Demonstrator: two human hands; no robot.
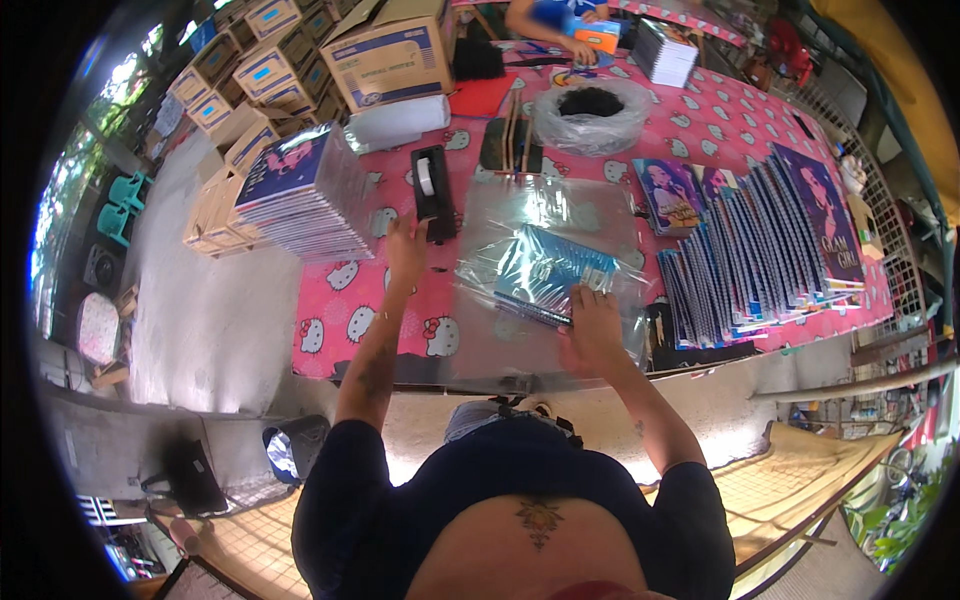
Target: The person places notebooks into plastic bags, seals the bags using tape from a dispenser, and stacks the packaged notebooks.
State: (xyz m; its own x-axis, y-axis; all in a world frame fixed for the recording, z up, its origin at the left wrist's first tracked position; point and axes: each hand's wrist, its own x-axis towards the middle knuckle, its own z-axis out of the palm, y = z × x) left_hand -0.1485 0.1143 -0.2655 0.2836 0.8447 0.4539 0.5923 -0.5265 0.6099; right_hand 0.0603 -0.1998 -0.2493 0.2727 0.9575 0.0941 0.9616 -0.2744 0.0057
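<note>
A pair or small bundle of blue spiral notebooks [555, 270] lies at a slant inside clear plastic, on top of a spread of flat plastic sheets or bags [480, 320]. My right hand [597, 328] grips the near right edge of this bundle through the film, fingers over the top and thumb toward me. Beside the black tape dispenser [432, 200], my left hand [407, 252] reaches forward with fingers apart and nothing seen in them; whether its fingertips touch the dispenser, I cannot tell. A white tape roll sits in the dispenser.
Left stands a tall stack of wrapped notebooks [300, 200]; right, a long row of spiral notebooks [750, 250]. Farther back are a cardboard box [390, 60], a white roll [398, 122] and a plastic-wrapped ring [592, 115]. Across the pink patterned table, another person's hand [580, 50] handles an orange-and-blue item.
</note>
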